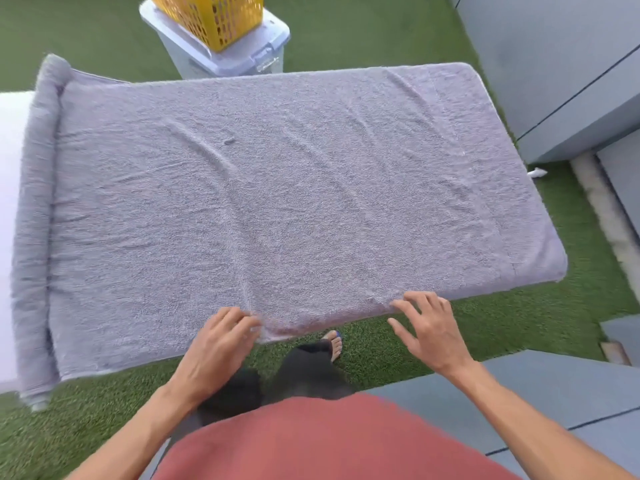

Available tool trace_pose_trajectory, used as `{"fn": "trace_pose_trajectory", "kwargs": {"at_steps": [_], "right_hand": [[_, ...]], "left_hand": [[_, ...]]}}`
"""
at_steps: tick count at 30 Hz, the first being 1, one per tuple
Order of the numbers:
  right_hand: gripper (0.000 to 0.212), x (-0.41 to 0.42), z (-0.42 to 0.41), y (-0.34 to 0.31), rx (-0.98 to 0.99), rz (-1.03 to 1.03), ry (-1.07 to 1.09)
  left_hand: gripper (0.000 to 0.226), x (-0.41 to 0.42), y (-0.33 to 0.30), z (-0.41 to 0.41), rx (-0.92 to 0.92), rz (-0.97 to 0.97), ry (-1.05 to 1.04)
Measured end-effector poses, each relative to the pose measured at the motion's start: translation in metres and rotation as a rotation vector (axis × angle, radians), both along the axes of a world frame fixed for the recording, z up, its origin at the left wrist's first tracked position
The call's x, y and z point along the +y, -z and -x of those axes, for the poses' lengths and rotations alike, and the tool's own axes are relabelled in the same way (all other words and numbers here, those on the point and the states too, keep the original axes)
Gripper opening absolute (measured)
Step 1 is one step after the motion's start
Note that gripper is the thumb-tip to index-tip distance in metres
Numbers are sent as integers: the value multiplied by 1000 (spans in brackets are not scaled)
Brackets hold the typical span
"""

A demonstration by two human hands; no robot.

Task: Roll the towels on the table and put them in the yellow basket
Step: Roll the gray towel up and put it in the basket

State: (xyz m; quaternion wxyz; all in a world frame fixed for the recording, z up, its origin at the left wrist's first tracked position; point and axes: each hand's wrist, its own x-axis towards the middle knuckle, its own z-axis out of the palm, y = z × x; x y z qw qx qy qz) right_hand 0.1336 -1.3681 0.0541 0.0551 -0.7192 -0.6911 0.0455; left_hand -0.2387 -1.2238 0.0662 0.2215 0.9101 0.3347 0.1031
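A large grey towel [277, 188] lies spread flat over the table, covering nearly all of it. Its left end is rolled into a long thick tube [34, 209] running along the table's left side. My left hand [214, 351] is at the towel's near edge, fingers bent and touching the hem. My right hand [429, 330] hovers at the near edge farther right, fingers spread and relaxed, fingertips just at the cloth. The yellow basket [211, 15] stands beyond the table's far edge, on top of a grey lidded bin.
The grey lidded bin [242, 46] stands on green artificial grass [86, 32]. A white table surface [10, 133] shows at the left. Grey panels [554, 64] and paving lie to the right. My legs and a sandalled foot [334, 344] are under the near edge.
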Motion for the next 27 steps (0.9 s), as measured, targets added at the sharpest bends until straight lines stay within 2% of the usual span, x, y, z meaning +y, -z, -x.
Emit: {"fn": "trace_pose_trajectory", "kwargs": {"at_steps": [4, 8, 10, 13, 16, 22, 27], "right_hand": [[37, 37, 77, -3, 25, 2, 3], [42, 67, 173, 3, 39, 36, -127], [39, 75, 212, 5, 28, 46, -117], [34, 76, 241, 3, 10, 40, -2], [24, 68, 254, -4, -32, 88, 49], [25, 70, 282, -19, 36, 123, 188], [25, 115, 320, -11, 117, 59, 174]], "left_hand": [[41, 43, 5, 66, 140, -24, 2], [49, 69, 14, 123, 301, -61, 232], [45, 78, 18, 146, 287, -104, 327], [24, 83, 25, 161, 193, -175, 421], [15, 84, 19, 158, 156, -138, 509], [23, 109, 5, 167, 68, 11, 486], [30, 169, 3, 195, 101, -40, 379]]}}
